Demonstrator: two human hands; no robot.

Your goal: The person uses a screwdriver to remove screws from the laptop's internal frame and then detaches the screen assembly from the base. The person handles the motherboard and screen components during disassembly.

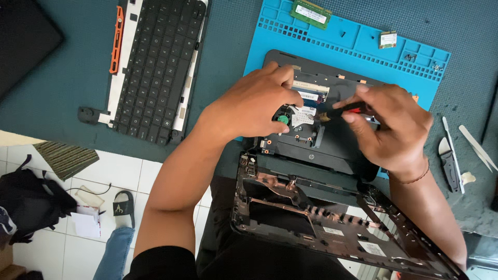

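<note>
Two hands at work on an opened laptop base, seen from above.

From left to right we see a detached keyboard lying flat on the green table. Next, the left hand reaches in from the lower left, forearm angled upward, wrist bent, fingers curled down onto the laptop base beside the small green-centred fan; whether it grips anything we cannot tell. The base rests on a blue mat. The right hand is closed around a red-and-black screwdriver, tip pointing left at the board. A stripped laptop frame lies nearest us. Pry tools lie at far right.
</note>
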